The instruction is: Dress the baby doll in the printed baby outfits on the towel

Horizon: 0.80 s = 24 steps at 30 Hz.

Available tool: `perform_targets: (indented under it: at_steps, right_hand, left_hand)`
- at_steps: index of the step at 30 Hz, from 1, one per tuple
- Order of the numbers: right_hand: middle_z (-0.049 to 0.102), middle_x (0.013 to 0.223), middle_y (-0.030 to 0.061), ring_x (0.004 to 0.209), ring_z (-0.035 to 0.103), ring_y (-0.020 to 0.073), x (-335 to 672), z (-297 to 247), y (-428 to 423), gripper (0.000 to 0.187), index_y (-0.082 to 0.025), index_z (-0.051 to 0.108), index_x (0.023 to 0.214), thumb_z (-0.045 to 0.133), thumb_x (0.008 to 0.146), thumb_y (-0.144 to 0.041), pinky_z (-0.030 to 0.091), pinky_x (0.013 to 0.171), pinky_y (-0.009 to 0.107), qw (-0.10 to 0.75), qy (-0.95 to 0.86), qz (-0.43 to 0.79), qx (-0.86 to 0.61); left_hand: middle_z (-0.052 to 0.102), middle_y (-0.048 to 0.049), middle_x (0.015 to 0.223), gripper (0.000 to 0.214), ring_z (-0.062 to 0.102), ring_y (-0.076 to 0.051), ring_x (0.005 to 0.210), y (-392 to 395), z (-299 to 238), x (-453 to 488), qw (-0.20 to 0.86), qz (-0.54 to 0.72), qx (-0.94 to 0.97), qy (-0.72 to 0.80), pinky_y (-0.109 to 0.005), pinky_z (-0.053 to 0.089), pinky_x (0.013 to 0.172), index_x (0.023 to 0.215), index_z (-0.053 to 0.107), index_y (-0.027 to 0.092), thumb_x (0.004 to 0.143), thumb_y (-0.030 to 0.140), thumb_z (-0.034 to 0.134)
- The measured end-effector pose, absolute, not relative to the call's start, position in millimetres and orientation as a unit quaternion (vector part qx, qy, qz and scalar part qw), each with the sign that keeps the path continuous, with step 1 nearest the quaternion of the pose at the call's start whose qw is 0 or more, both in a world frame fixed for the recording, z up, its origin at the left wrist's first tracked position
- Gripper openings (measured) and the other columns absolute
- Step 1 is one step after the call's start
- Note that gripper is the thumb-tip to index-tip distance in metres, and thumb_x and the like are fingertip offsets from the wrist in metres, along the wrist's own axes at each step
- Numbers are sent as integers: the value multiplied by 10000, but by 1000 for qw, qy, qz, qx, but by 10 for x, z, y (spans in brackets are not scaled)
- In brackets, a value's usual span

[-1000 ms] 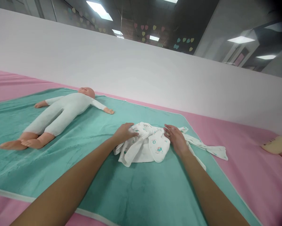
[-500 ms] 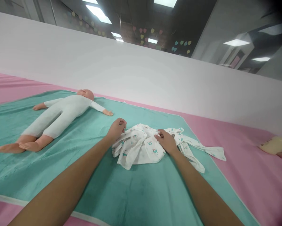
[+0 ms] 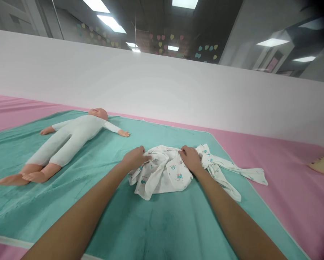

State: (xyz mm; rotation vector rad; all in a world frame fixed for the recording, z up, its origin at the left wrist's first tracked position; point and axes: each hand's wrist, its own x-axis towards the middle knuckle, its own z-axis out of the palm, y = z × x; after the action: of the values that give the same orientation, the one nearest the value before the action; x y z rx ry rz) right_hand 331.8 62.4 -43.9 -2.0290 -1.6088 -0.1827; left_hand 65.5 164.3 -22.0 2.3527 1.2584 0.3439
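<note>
A crumpled white baby garment with small teal prints lies in front of me on a teal blanket. Its long narrow parts stretch to the right, past my right hand. My left hand grips the garment's left edge, thumb on top and fingers curled behind the cloth. On the other side, my right hand has its fingers bent over the upper right of the bunched cloth, pinching it. Both sets of fingertips are partly hidden by the fabric and the hands.
A baby doll in a pale bodysuit lies on its back at the left of the blanket. Pink cloth surrounds the blanket. A white wall rises behind, with a mirror or glass above. A pale foot-shaped object shows at the far right.
My left hand has come down and right onto the garment's left edge, its thumb now over the cloth. My right hand has shifted slightly up along the fabric. The camera view has tilted a little.
</note>
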Motion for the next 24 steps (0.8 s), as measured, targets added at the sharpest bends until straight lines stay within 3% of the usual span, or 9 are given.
perform_targets:
  at_steps: [3,7,11,16,19,24]
  right_hand:
    - [532,653,-11,631,488,164,3240,-265,547,263,-226,515,856,356,908,-428,341,632,272,354,-557,-64,-748]
    - [472,623,-22,577,433,137,3082,142,380,280,-221,495,822,377,899,-463,340,593,254,457,-545,-107,-695]
    - [443,618,-24,563,396,124,2924,571,284,279,-221,487,801,423,886,-478,336,566,249,495,-555,-139,-654]
    - [495,611,-14,553,417,129,2845,660,673,237,-224,505,775,445,880,-428,273,546,246,422,-559,-122,-704]
    - [537,622,7,555,426,142,2846,438,1064,205,-224,533,801,452,878,-395,237,549,256,364,-532,-133,-753]
    - [603,756,39,649,485,170,2886,12,1426,244,-233,562,894,355,937,-356,235,563,276,293,-552,-176,-761]
  left_hand:
    - [643,-86,877,315,576,-230,718,1645,-171,641,224,119,851,459,-272,331,561,878,575,210,808,504,485]
    - [642,-72,884,284,579,-224,754,1565,9,598,156,312,803,483,-277,342,585,932,560,218,894,416,360]
    - [627,-58,915,275,571,-228,826,1468,162,557,119,461,737,481,-293,379,656,1020,512,218,916,390,324]
    - [639,-58,940,318,585,-240,847,1555,39,529,123,440,726,514,-305,392,672,1074,491,225,942,398,259]
    - [622,-72,1088,296,574,-258,966,1676,-89,486,69,384,747,538,-319,392,719,1108,493,230,944,327,268]
    - [584,-107,1157,306,534,-270,1051,1803,-200,436,1,319,779,540,-332,395,747,1168,480,221,925,236,294]
